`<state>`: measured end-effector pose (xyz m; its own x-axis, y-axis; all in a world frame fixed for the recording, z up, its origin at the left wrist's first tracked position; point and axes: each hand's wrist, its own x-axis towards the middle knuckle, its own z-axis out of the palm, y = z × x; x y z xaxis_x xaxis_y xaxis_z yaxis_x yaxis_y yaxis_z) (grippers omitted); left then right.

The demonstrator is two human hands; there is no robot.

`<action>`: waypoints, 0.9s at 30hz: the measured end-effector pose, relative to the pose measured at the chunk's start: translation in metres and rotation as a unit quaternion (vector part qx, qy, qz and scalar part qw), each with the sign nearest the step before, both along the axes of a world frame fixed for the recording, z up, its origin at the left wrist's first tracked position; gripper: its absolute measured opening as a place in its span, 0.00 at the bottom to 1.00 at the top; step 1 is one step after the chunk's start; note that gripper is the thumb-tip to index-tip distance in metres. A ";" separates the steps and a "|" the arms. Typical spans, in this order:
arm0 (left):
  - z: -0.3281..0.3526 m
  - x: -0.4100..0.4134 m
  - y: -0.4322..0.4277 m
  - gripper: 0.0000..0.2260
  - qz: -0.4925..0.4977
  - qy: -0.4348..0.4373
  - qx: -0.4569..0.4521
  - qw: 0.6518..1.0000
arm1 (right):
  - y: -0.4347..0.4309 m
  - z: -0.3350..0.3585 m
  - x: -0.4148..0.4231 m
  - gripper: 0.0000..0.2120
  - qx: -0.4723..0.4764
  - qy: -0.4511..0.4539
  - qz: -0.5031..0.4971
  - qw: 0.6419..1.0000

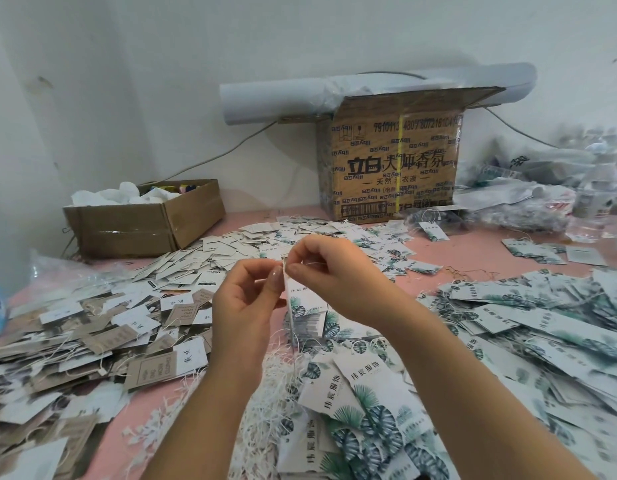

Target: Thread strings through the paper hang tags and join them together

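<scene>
Both hands are raised over the middle of the pink table (473,251). My left hand (244,299) pinches the top edge of a white hang tag with green leaf print (302,306), which hangs down between the hands. My right hand (334,271) pinches a thin white string (312,264) at the tag's top, right against my left thumb. Whether the string passes through the tag's hole is too small to tell. A heap of loose white strings (276,403) lies below the hands.
Leaf-print tags (369,410) are piled in front and at right (542,327). Brown and white tags (92,341) cover the left. A low open carton (144,220) stands at back left, a tall printed carton (393,168) at back centre, and plastic bags (542,188) at far right.
</scene>
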<state>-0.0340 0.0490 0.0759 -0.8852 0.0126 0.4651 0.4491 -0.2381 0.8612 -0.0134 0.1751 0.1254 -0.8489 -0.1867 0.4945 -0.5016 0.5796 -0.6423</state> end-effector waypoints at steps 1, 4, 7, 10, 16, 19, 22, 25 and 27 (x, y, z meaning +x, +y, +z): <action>0.000 0.000 0.001 0.01 0.000 -0.002 -0.004 1.000 | 0.001 0.000 0.000 0.08 -0.004 -0.004 0.000 1.000; 0.000 0.001 0.003 0.07 -0.009 -0.012 -0.014 1.000 | 0.003 -0.001 -0.002 0.06 -0.009 -0.018 0.003 1.000; 0.000 0.002 0.005 0.10 -0.019 -0.035 -0.013 0.999 | 0.007 -0.003 -0.004 0.08 -0.013 -0.033 0.007 0.999; 0.002 0.001 0.004 0.11 0.002 -0.063 0.024 0.998 | 0.018 -0.003 -0.005 0.10 0.012 -0.059 -0.018 0.998; 0.009 -0.003 -0.004 0.07 0.001 -0.115 0.156 0.981 | 0.046 -0.002 -0.009 0.11 0.028 -0.082 -0.103 0.991; 0.008 -0.004 -0.005 0.07 0.007 -0.112 0.148 0.983 | 0.050 -0.001 -0.009 0.11 -0.011 -0.085 -0.095 0.992; 0.005 -0.002 -0.003 0.06 0.007 -0.085 0.110 0.990 | 0.046 0.000 -0.008 0.08 -0.064 -0.052 -0.075 0.994; 0.005 0.000 0.000 0.04 0.000 -0.053 0.066 0.996 | 0.040 0.000 -0.006 0.12 -0.103 -0.031 -0.039 0.993; 0.005 0.002 0.001 0.05 -0.010 -0.042 0.045 0.998 | 0.035 0.001 -0.005 0.11 -0.114 -0.030 -0.011 0.993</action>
<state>-0.0325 0.0505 0.0811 -0.9210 -0.0071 0.3896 0.3706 -0.3242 0.8704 -0.0183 0.2098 0.1267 -0.8810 -0.0568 0.4697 -0.4469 0.4259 -0.7867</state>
